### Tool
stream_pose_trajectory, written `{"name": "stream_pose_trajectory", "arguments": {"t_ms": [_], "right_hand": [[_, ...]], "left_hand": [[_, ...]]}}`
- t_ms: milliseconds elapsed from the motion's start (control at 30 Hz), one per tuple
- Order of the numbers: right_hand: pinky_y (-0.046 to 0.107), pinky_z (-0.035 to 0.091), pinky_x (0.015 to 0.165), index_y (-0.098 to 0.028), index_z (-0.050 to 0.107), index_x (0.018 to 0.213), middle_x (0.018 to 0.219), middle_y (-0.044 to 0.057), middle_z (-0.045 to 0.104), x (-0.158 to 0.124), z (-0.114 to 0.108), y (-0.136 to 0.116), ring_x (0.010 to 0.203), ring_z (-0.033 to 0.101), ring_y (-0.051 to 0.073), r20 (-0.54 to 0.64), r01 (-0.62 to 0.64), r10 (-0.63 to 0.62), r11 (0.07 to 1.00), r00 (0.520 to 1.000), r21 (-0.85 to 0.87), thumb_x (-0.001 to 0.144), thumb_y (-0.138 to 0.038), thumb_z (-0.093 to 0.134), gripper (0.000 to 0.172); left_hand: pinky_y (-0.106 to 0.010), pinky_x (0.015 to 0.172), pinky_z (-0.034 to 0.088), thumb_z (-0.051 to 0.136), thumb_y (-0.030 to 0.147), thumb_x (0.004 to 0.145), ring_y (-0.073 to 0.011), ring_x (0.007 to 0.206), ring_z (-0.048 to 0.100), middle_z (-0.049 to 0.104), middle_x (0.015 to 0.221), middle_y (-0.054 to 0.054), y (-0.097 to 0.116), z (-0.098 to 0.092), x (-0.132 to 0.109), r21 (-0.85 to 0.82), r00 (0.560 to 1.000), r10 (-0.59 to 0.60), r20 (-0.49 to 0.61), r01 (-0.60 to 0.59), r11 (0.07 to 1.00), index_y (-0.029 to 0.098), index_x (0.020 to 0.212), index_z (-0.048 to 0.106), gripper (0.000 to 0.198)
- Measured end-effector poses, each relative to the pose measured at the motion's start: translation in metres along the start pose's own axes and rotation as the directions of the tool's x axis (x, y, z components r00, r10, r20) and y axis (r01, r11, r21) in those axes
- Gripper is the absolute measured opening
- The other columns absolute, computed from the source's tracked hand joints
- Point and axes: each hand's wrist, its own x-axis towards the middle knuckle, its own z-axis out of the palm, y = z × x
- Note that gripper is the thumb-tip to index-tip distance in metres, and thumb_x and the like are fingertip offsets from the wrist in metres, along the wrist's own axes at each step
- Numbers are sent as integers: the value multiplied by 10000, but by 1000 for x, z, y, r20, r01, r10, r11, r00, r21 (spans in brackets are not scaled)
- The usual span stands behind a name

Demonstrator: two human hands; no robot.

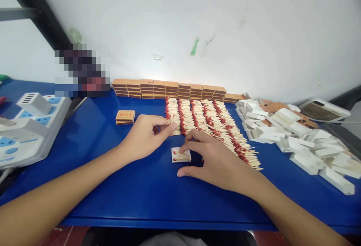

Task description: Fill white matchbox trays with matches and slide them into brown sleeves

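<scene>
A small white inner matchbox tray (181, 155) with a few red-tipped matches in it lies on the blue table (135, 193). My right hand (214, 161) rests on the table beside it, fingertips touching the tray's right edge, thumb stretched out below. My left hand (146, 135) is curled at the left end of the rows of loose matches (208, 120), fingers pinched on a few matches. The matches lie in long bands with red heads, spreading toward the right.
A row of stacked brown matchboxes (169, 89) lines the white wall. Two closed matchboxes (125, 117) sit left of my hand. A heap of white empty trays (304, 141) fills the right side. A white power strip (25, 126) lies at left.
</scene>
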Motion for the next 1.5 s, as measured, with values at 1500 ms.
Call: {"name": "stream_pose_trajectory", "arguments": {"t_ms": [1500], "right_hand": [[291,464,596,-248,824,890,834,19,711,6,-16,-6,702,621,151,-195,-13,69,962,978,273,956,-301,769,101]], "left_hand": [[-265,598,483,635,530,1025,-169,685,668,797,803,-56,7,-6,1,-140,990,-62,128,80,987,181,834,835,445]]}}
